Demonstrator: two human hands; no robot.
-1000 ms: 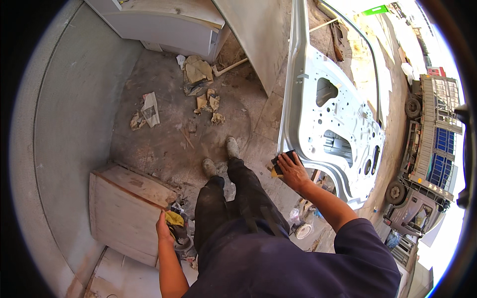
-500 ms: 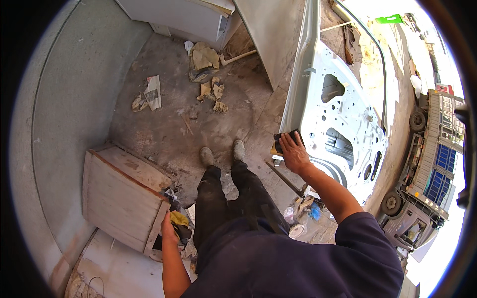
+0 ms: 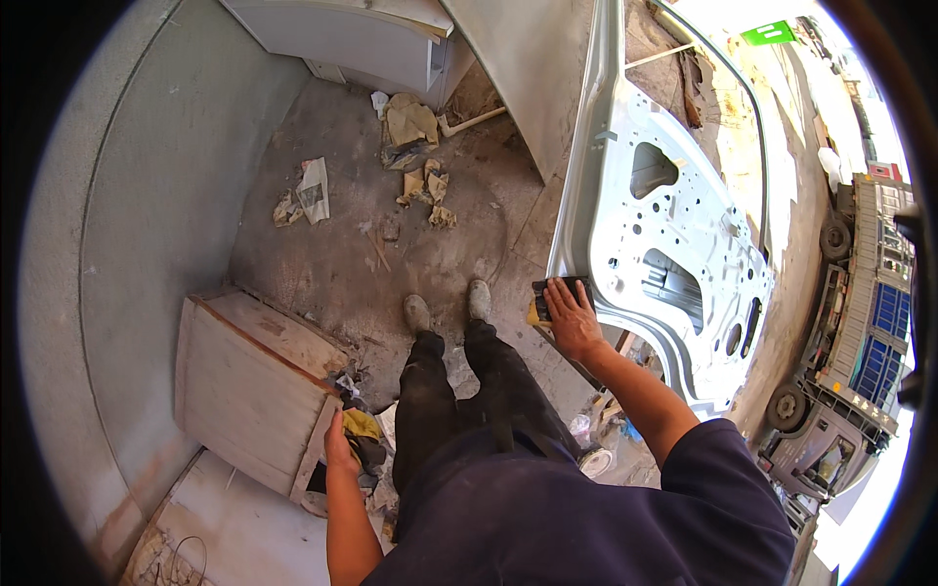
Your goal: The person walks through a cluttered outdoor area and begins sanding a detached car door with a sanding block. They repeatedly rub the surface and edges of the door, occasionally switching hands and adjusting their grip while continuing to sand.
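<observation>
My right hand (image 3: pixel 575 317) lies over a black sanding block (image 3: pixel 560 295) with a tan-yellow edge, fingers bent onto its top. The block sits against the near left corner of a silver-grey car door panel (image 3: pixel 611 210). That panel has several cut-outs and small holes and an open window frame at its far end. My left hand (image 3: pixel 339 446) hangs low beside a worn wooden cabinet (image 3: pixel 259 391), its fingers extended and seen edge-on, with nothing visible in it. Right by it lies a yellow cloth (image 3: pixel 362 424) among dark rags.
Crumpled masking paper (image 3: pixel 408 122) and scraps litter the dirty floor ahead of my shoes. A grey wall (image 3: pixel 186 146) runs along the left; a white cabinet (image 3: pixel 342 39) stands at the back. Under the door is a stand bar (image 3: pixel 572 359). A truck (image 3: pixel 845 342) is parked outside at right.
My right hand and the sanding block have slid slightly toward me and to the left at the door's corner. The whole view has shifted a little; my left hand stays beside the cabinet.
</observation>
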